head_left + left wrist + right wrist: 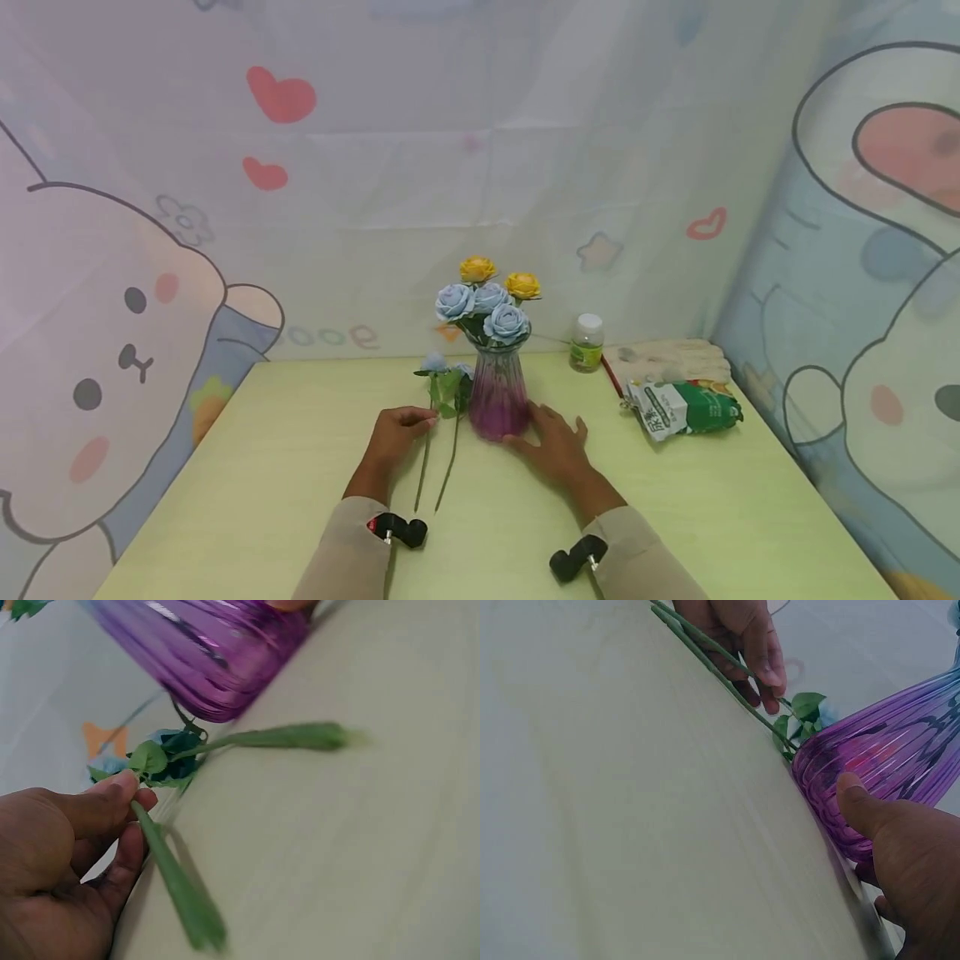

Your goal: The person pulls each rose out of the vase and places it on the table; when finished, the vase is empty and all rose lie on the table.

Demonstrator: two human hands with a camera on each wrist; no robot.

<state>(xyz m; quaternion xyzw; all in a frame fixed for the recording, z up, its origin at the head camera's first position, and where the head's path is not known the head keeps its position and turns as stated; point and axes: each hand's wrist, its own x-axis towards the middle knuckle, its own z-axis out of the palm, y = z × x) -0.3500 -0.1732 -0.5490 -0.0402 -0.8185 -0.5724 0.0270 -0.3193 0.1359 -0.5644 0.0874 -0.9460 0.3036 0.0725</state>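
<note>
A glass vase (498, 396), purple at its base and clearer toward the rim, stands upright on the table. Blue roses (506, 322) and yellow roses (523, 285) fill its mouth. My right hand (557, 446) holds the vase low on its right side, thumb against the front; its other fingers are partly hidden in the right wrist view. To the left of the vase, my left hand (397, 435) pinches the green stem (172, 874) of a blue flower between thumb and fingertips. Beside it lies a second blue-flowered stem (292, 737), its leafy head close to the vase.
Behind and right of the vase stands a small white-lidded jar (587, 343). Farther right are a thin red stick (612, 377), a pale glove-like cloth (667, 362) and a green-and-white packet (686, 408). A printed curtain (390, 183) hangs behind the table (262, 475).
</note>
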